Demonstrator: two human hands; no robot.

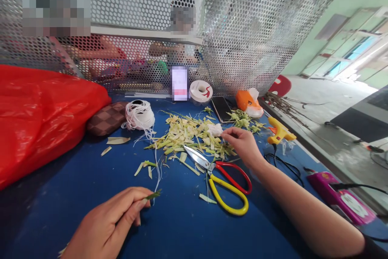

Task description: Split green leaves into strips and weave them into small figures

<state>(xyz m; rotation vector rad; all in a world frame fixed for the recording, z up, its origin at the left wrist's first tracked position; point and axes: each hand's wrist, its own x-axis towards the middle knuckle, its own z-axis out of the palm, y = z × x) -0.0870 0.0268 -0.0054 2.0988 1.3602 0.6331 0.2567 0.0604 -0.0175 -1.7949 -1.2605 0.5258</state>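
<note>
My left hand [113,220] is closed at the lower left, pinching a small green leaf piece [154,195] whose tip sticks out past the fingers. A thin white string [158,170] runs from near it up toward a ball of white string [140,115]. At the right edge of a pile of pale green leaf scraps [182,131], my right hand [239,142] has thumb and forefinger together at a crumpled white tissue [214,129]. Scissors [209,166] with one red and one yellow handle lie partly open between the hands, below the pile.
A red plastic bag [45,117] and checkered pouch [106,118] lie left. Behind the scraps are a lit phone [180,83], white spool [201,91] and dark phone [222,109]. Right are an orange tissue pack [249,102], yellow glue gun [279,130] and purple power strip [342,197]. People sit beyond perforated metal.
</note>
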